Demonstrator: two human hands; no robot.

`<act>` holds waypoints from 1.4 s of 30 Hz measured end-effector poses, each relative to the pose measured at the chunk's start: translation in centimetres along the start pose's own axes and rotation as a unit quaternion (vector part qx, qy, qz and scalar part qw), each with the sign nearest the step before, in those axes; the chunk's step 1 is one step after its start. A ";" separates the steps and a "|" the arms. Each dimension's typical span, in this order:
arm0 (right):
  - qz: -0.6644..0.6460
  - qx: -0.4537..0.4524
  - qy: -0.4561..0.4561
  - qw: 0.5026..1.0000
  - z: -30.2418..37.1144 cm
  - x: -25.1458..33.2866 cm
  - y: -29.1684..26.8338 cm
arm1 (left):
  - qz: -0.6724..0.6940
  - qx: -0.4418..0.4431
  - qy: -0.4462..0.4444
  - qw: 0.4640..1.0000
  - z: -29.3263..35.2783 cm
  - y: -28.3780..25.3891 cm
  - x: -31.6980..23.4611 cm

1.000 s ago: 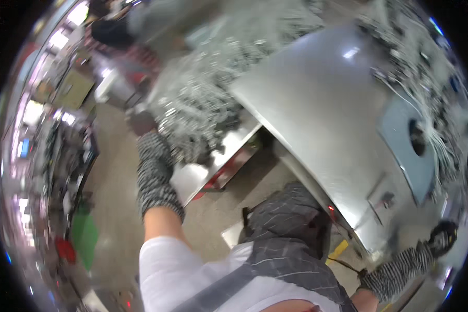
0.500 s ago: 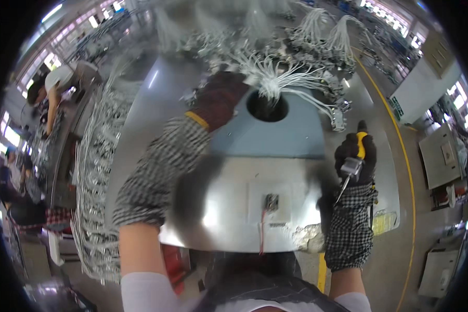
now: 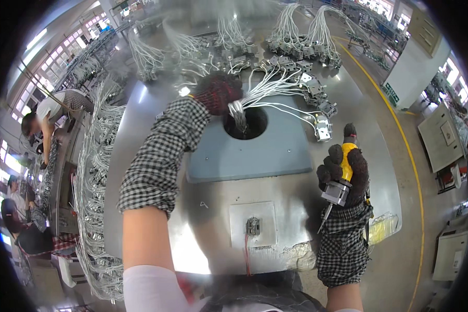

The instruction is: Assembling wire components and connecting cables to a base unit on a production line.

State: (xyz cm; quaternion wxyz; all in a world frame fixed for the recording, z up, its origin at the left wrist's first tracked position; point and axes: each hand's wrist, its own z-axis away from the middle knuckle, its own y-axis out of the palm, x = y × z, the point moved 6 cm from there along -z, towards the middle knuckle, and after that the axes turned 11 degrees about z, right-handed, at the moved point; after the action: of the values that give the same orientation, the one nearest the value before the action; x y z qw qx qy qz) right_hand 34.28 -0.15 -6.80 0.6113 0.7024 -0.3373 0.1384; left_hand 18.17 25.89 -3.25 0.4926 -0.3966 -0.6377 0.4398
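My left hand (image 3: 217, 94), in a dark red and black work glove, is closed around a bundle of white wires (image 3: 270, 89) beside a round hole (image 3: 252, 127) in a blue-grey plate (image 3: 244, 161). The bundle's gathered end hangs at the hole; on the other side its wires fan out to small metal connector boxes (image 3: 323, 126). My right hand (image 3: 360, 177), in a black glove, grips a screwdriver (image 3: 347, 165) with a yellow and black handle, its thin shaft pointing back toward me. A small silver metal block (image 3: 336, 192) sits at the fingers of that hand, by the shaft.
More wire bundles with metal boxes (image 3: 296, 48) line the table's (image 3: 372, 156) far edge. White wire harnesses (image 3: 96, 208) hang along the left. A small fixture with a red lead (image 3: 252, 226) sits near the front. Co-workers (image 3: 57, 112) bend over a bench at left.
My left hand has drawn the wire bundle nearer to the hole, now over its left edge. My right hand still holds the screwdriver. The whole view has shifted a little.
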 end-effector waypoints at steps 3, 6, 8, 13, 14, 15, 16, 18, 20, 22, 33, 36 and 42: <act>0.008 0.008 0.004 1.000 -0.2 0.0 0.3 | -0.043 0.010 0.015 0.999 2.8 -0.9 0.8; 0.015 -0.004 -0.002 1.000 -0.2 0.3 0.0 | -0.075 0.059 0.003 0.995 4.1 -3.4 -1.5; 0.008 0.011 -0.005 1.000 -0.2 0.4 0.0 | -0.093 0.020 -0.017 0.995 4.5 -5.3 -2.7; 0.021 0.002 0.006 1.000 -0.2 -0.1 0.2 | 0.011 0.118 -0.172 0.978 3.4 -6.4 -3.8; 0.024 -0.019 0.013 0.999 -0.4 -0.6 -0.5 | 0.049 0.194 -0.202 0.959 3.0 -4.5 -4.2; 0.028 -0.022 0.013 0.999 -0.2 -0.3 -0.4 | 0.052 0.192 -0.200 0.959 2.5 -3.1 -4.9; 0.034 -0.009 0.010 0.999 -0.1 -0.4 0.3 | 0.093 0.190 -0.244 0.946 3.4 -1.1 -5.0; 0.054 -0.005 0.018 0.998 0.0 -0.7 1.2 | 0.169 0.200 -0.363 0.894 4.9 2.2 -4.2; 0.063 -0.003 0.020 0.998 0.0 -0.5 0.8 | 0.167 0.222 -0.367 0.888 4.6 1.0 -4.7; 0.069 0.014 0.023 0.997 -0.4 -0.6 0.8 | 0.178 0.258 -0.328 0.891 5.0 -1.2 -4.9; 0.080 0.054 0.049 0.994 -0.8 -1.2 0.7 | 0.155 0.124 -0.149 0.969 17.6 -7.3 -23.1; 0.093 0.067 0.028 0.993 -0.6 -0.5 1.6 | 0.086 0.008 -0.139 0.987 18.9 -5.5 -23.9; 0.143 0.102 -0.073 0.982 -0.3 2.3 6.3 | 0.339 -0.039 -0.221 0.914 18.7 -7.3 -22.3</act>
State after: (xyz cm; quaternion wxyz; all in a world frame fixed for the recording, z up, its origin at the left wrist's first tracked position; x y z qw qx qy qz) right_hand 31.98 -0.72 -0.52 0.4843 0.7138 -0.4618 0.2067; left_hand 3.81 -0.43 -4.90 0.1445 -0.5008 -0.5742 0.6314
